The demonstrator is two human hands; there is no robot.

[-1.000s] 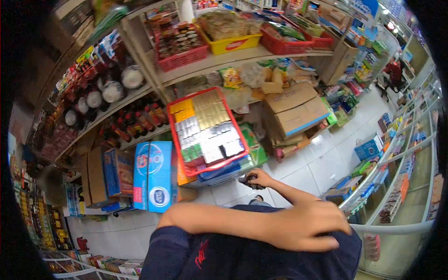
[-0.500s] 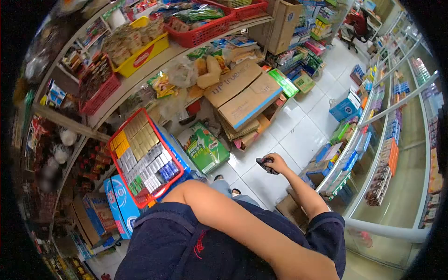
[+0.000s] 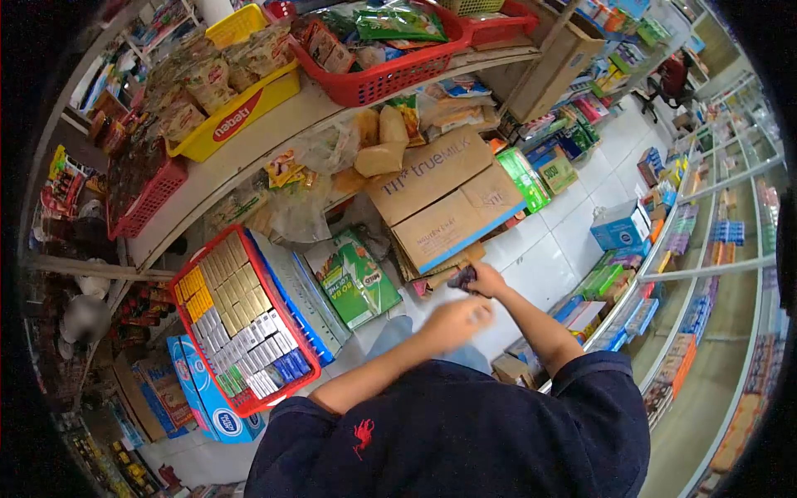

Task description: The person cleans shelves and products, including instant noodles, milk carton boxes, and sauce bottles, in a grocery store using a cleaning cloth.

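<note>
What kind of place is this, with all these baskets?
Probably a small grocery shop: a yellow basket full of packets sits on a shelf, a red basket lower down holds rows of little boxes, and a long display case is lined with goods.

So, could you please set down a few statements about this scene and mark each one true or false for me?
1. The right hand holds a small dark object. True.
2. The brown carton is printed with the words "true MILK". True.
3. The left hand is gripping the brown carton. False: the left hand, blurred here, is apart from it.
4. A green box lies between the red basket of small boxes and the brown carton. True.
5. The yellow tray stands on the floor. False: the yellow tray is up on the shelf.
</note>
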